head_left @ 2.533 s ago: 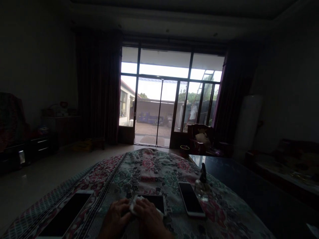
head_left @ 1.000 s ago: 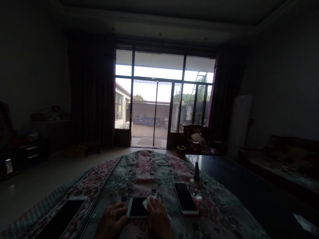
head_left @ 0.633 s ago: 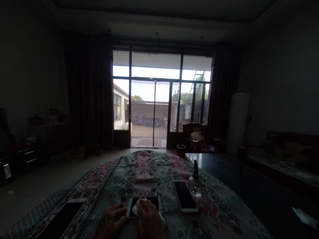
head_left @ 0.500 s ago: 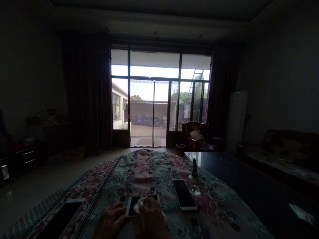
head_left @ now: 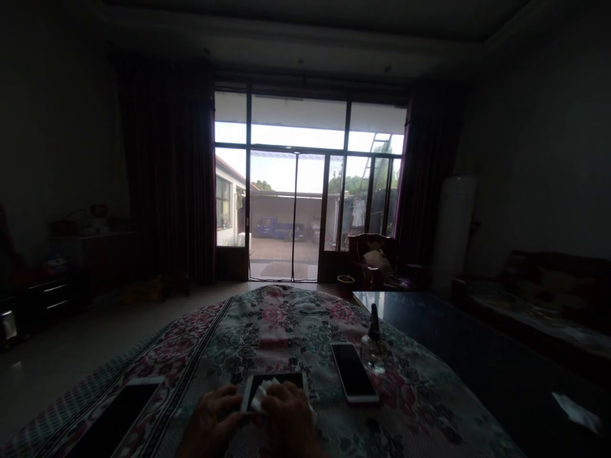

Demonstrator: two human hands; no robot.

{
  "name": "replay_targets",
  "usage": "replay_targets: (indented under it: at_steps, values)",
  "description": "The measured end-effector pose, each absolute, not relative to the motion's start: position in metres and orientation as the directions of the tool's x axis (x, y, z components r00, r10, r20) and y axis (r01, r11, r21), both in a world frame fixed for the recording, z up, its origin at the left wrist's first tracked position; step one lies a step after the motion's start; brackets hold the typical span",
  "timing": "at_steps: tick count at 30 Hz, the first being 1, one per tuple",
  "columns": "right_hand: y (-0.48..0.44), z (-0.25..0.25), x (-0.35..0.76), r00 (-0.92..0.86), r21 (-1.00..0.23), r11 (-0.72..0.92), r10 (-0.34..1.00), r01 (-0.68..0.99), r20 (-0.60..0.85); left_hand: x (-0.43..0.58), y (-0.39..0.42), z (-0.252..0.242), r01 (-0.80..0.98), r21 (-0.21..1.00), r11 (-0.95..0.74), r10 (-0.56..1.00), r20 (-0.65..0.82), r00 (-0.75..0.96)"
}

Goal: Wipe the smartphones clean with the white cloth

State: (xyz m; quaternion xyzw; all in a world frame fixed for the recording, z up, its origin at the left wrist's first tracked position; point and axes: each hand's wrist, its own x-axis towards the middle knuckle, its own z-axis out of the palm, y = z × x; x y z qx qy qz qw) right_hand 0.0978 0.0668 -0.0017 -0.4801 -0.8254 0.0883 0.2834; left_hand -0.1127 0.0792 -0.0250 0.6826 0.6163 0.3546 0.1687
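Observation:
A white-framed smartphone point(head_left: 291, 379) with a dark screen lies sideways on the flowered cloth in front of me. My right hand point(head_left: 291, 416) is closed on a crumpled white tissue point(head_left: 260, 394) and presses it against the screen. At the phone's left end, my left hand point(head_left: 212, 416) grips the edge with thumb and fingers. Another white phone point(head_left: 356, 375) lies face up to the right, beside a clear spray bottle point(head_left: 375, 350) with a black nozzle. At the lower left rests a larger dark-screened device point(head_left: 117, 416) with a white border.
The flowered cloth point(head_left: 229, 343) covers the table under the phones. A dark glossy table point(head_left: 443, 343) adjoins it on the right, with a white paper-like piece point(head_left: 577, 410) on it. Beyond stand a wooden armchair point(head_left: 375, 254) and a glazed door point(head_left: 272, 254). The room is dim.
My right hand and the tissue have shifted slightly left on the phone's screen. My left hand stays at the phone's left end.

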Motion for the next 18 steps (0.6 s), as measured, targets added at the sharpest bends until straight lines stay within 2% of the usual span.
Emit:
replay_targets:
  at_steps: [10, 13, 18]
  values:
    - [0.067, -0.005, 0.100, -0.511, -0.372, 0.612, 0.789, 0.698, 0.340, -0.114, 0.081, -0.028, 0.737, 0.650, -0.183, 0.951, 0.308, -0.035]
    - [0.066, 0.000, 0.107, -0.443, -0.392, 0.557, 0.826, 0.732, 0.348, -0.114, 0.083, -0.034, 0.750, 0.636, -0.181, 0.942, 0.331, -0.053]
    - [0.065, 0.010, 0.127, -0.218, -0.459, 0.407, 0.886, 0.790, 0.410, -0.116, 0.087, -0.042, 0.738, 0.650, -0.181, 0.936, 0.343, -0.073]
